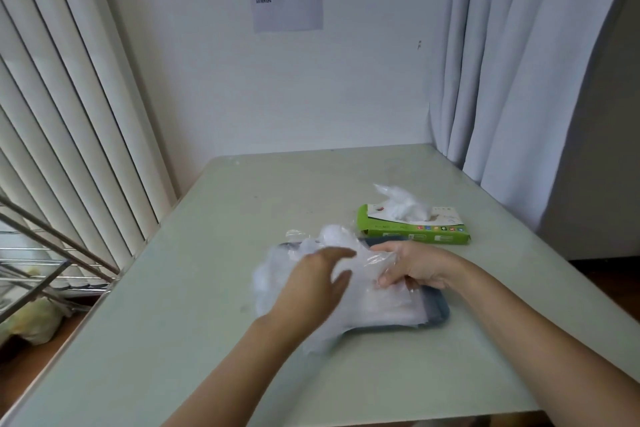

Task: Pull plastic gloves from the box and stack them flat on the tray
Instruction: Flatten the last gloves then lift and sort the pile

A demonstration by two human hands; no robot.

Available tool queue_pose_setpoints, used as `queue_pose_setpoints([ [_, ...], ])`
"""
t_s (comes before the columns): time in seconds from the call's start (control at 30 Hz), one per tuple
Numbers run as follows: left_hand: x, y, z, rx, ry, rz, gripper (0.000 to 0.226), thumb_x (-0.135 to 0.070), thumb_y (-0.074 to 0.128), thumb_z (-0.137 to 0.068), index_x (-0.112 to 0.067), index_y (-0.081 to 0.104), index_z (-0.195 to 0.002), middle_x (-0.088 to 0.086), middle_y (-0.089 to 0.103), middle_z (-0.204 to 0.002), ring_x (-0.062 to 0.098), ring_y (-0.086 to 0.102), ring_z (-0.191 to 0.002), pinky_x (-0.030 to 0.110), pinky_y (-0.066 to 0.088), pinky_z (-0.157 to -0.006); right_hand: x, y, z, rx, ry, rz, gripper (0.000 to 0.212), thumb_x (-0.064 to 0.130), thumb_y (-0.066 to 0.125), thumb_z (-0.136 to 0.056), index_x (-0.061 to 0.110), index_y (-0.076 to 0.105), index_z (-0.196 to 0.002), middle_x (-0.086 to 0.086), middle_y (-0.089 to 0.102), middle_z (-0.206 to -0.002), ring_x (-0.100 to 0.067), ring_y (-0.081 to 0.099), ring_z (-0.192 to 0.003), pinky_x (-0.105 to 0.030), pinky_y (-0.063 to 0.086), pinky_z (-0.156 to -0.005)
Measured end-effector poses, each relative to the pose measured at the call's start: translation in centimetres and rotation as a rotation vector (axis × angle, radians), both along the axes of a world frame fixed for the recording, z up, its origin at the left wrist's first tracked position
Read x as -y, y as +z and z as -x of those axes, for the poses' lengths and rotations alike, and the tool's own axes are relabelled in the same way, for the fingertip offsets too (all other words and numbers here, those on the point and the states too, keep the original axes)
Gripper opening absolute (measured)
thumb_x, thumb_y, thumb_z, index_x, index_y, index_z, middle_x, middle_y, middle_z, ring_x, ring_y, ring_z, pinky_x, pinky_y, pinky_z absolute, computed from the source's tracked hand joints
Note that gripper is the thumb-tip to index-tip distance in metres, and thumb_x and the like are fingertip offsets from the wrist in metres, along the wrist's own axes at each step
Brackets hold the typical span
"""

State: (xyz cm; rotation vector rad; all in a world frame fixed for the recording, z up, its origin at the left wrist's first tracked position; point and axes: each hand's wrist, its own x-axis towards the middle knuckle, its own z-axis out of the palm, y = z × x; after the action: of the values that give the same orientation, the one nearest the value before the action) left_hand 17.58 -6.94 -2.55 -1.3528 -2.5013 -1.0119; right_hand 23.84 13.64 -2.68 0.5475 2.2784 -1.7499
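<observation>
**A:** Where are the gloves point(381, 305)?

**B:** Heaped on the tray point(438, 314), overhanging its left edge. Your right grip point(412, 267) pinches the top one. Your left grip point(311, 274), fingers spread, is over the heap. The box point(415, 232) sits just behind, on the table point(207, 288).

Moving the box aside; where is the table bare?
Bare table: behind the tray up to the wall, left of the box; left of the tray; and the near edge in front of it. Crowded: the tray, under gloves, left hand and right hand; box sits close behind it.
</observation>
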Motion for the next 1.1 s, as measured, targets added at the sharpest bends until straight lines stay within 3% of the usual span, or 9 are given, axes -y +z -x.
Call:
queue_pose_setpoints([
  [0.13, -0.9, -1.9, -0.3, 0.014, -0.113, 0.432, 0.041, -0.026, 0.044, -0.1, -0.014, 0.046, -0.14, -0.001, 0.041, -0.148, 0.02, 0.036, -0.137, 0.025, 0.024, -0.108, -0.1, -0.3, -0.2, -0.028, -0.003, -0.069, 0.053, -0.004, 0.075, -0.074, 0.01, 0.058, -0.123, -0.004, 0.071, -0.085, -0.011, 0.067, -0.069, -0.021, 0.051, -0.057],
  [0.23, -0.8, -2.5, 0.3, 0.009, -0.151, 0.526, 0.044, -0.029, 0.041, -0.1, -0.011, 0.04, -0.141, 0.005, 0.037, -0.148, 0.021, 0.032, -0.137, 0.027, 0.021, -0.109, -0.8, 0.0, 0.1, -0.076, -0.043, -0.204, 0.082, 0.049, 0.089, -0.054, 0.023, 0.058, -0.125, -0.003, 0.067, -0.11, -0.014, 0.066, -0.097, -0.027, 0.053, -0.086],
  [0.3, -0.8, -2.7, 0.5, 0.014, -0.176, 0.522, 0.051, -0.031, 0.041, -0.101, -0.013, 0.032, -0.147, 0.003, 0.028, -0.156, 0.018, 0.024, -0.142, 0.026, 0.015, -0.112, -0.9, 0.6, 0.5, -0.08, -0.043, -0.329, 0.088, 0.064, 0.083, -0.048, 0.029, 0.057, -0.124, 0.004, 0.062, -0.116, -0.012, 0.06, -0.106, -0.027, 0.049, -0.092],
  [0.4, -0.8, -2.6, 0.6, 0.046, -0.213, 0.478, 0.052, -0.035, 0.046, -0.1, -0.015, 0.034, -0.147, 0.003, 0.028, -0.156, 0.017, 0.022, -0.143, 0.023, 0.012, -0.112, 0.1, 0.8, 1.3, -0.128, -0.02, -0.548, 0.053, 0.034, 0.083, -0.07, 0.03, 0.058, -0.116, 0.017, 0.056, -0.099, -0.006, 0.057, -0.091, -0.02, 0.047, -0.077],
  [0.5, -0.2, -2.3, 0.9, 0.106, -0.233, 0.412, 0.065, -0.052, 0.062, -0.086, -0.023, 0.043, -0.142, -0.003, 0.038, -0.149, 0.015, 0.031, -0.137, 0.015, 0.02, -0.105, 0.6, -0.5, 1.6, -0.175, -0.065, -0.658, 0.036, 0.014, 0.076, -0.074, 0.027, 0.061, -0.104, 0.004, 0.061, -0.087, -0.01, 0.06, -0.073, -0.023, 0.049, -0.067],
  [0.63, 1.1, -1.6, 1.3, 0.037, -0.268, 0.457, 0.065, -0.06, 0.076, -0.068, -0.027, 0.059, -0.121, -0.008, 0.056, -0.116, 0.012, 0.044, -0.108, 0.015, 0.035, -0.088, 0.1, -1.6, 1.3, -0.207, -0.144, -0.64, 0.03, 0.007, 0.067, -0.077, 0.019, 0.063, -0.104, 0.006, 0.059, -0.075, -0.006, 0.056, -0.063, -0.013, 0.043, -0.055],
  [0.77, 2.2, -1.1, 1.4, -0.02, -0.291, 0.493, 0.044, -0.057, 0.076, -0.069, -0.025, 0.062, -0.096, -0.009, 0.055, -0.094, 0.012, 0.044, -0.095, 0.007, 0.029, -0.074, -0.3, -1.9, 1.1, -0.229, -0.144, -0.628, 0.029, 0.008, 0.069, -0.078, 0.021, 0.063, -0.103, 0.004, 0.058, -0.077, -0.007, 0.055, -0.064, -0.014, 0.043, -0.057],
  [0.93, 4.7, -0.6, 1.9, -0.075, -0.295, 0.514, 0.035, -0.061, 0.071, -0.073, -0.031, 0.054, -0.08, -0.018, 0.048, -0.08, 0.001, 0.044, -0.087, 0.009, 0.012, -0.101, -0.7, -2.2, 1.2, -0.235, -0.177, -0.637, 0.028, 0.01, 0.07, -0.077, 0.022, 0.064, -0.102, 0.006, 0.058, -0.076, -0.005, 0.054, -0.064, -0.009, 0.039, -0.054],
  [1.1, 7.1, -0.7, 2.4, -0.105, -0.296, 0.52, 0.026, -0.056, 0.068, -0.075, -0.033, 0.056, -0.073, -0.017, 0.051, -0.078, -0.003, 0.046, -0.091, 0.026, 0.01, -0.117, -1.0, -2.1, 1.2, -0.224, -0.172, -0.591, 0.03, 0.011, 0.072, -0.077, 0.024, 0.063, -0.102, -0.003, 0.067, -0.084, -0.015, 0.065, -0.073, -0.032, 0.054, -0.076],
])
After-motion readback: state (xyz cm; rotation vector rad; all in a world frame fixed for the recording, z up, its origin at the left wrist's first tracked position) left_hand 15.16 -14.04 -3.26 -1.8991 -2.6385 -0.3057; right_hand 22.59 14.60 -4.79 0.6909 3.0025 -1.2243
